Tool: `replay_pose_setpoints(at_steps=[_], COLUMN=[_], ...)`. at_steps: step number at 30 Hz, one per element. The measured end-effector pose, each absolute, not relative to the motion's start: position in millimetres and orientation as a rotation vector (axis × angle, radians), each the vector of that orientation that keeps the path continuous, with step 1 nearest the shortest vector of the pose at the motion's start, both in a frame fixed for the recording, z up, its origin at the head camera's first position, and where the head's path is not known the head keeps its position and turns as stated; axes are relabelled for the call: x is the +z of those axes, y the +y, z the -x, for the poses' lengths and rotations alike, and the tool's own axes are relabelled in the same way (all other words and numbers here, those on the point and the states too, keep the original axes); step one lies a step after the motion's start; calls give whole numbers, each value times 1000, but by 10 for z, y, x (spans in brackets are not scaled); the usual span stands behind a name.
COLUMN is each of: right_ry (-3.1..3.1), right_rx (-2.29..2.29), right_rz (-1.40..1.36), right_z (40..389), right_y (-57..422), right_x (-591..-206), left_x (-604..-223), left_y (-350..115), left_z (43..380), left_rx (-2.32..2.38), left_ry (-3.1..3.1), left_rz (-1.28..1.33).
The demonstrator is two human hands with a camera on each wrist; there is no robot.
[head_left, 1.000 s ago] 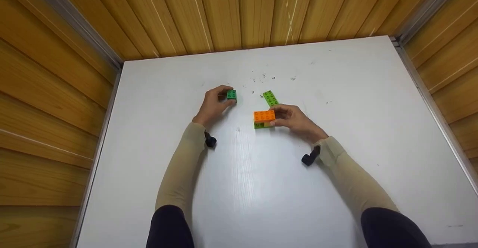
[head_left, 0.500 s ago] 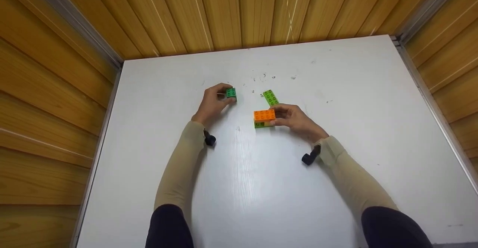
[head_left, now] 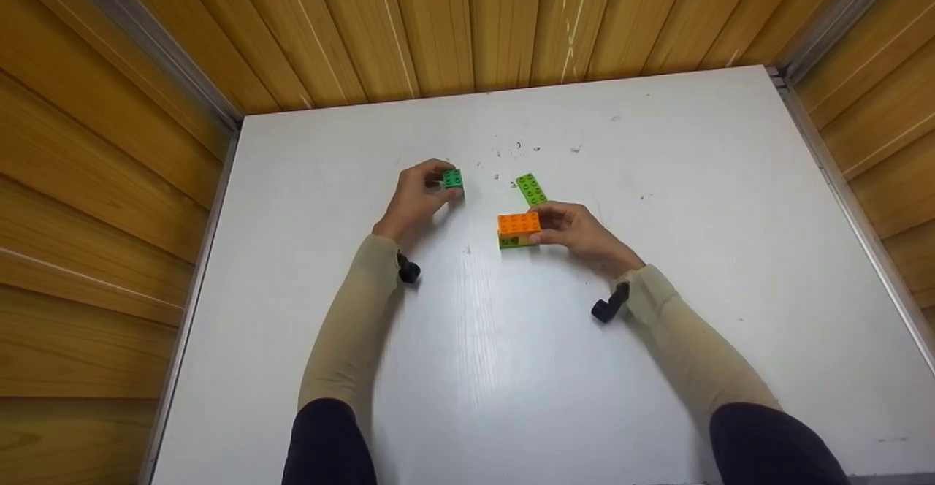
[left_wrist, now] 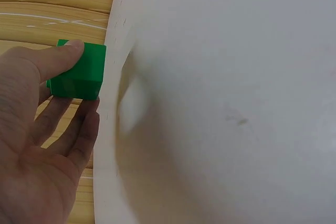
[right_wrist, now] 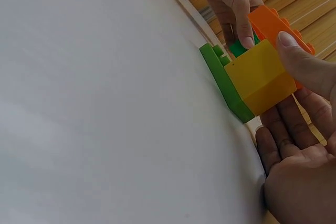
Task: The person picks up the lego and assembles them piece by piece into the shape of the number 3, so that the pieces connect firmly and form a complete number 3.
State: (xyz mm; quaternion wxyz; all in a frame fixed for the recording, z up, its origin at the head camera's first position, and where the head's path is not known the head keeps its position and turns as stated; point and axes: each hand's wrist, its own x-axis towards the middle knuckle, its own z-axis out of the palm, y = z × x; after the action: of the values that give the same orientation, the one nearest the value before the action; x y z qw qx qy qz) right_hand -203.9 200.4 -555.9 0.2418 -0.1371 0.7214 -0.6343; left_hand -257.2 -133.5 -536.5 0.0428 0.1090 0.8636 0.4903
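My left hand (head_left: 413, 194) pinches a small dark green toy building brick (head_left: 453, 178) between thumb and fingertips, studs facing up. In the left wrist view the thumb lies over one side of that green brick (left_wrist: 86, 72). To its right, my right hand (head_left: 581, 235) grips a stack of bricks by its right end. On top is an orange brick (head_left: 519, 223) with two rows of studs. Below it sits a yellow brick (right_wrist: 262, 74), and a light green plate (right_wrist: 224, 85) forms the base, its studs bare at one end. The two hands are apart.
Just behind the right hand, a second light green studded plate (head_left: 530, 188) lies on the white table (head_left: 467, 368). Wood-patterned panels (head_left: 504, 25) enclose the table at the back and sides. A black wrist camera (head_left: 605, 310) hangs at the right wrist, another at the left.
My left hand with the green brick has shifted slightly away from the body. The right hand and its stack have stayed nearly still.
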Motion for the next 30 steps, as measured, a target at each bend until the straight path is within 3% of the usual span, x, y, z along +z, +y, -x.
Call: replay_pose_setpoints(at_steps=[30], right_ry=[1966], right_rx=[-1722], right_rz=[394], right_z=[2031], right_y=[2031], right_x=[-5563], left_x=[-5017], left_y=[-1210], left_z=[2413], left_rx=[1495], left_ry=[2661], left_rz=[-619])
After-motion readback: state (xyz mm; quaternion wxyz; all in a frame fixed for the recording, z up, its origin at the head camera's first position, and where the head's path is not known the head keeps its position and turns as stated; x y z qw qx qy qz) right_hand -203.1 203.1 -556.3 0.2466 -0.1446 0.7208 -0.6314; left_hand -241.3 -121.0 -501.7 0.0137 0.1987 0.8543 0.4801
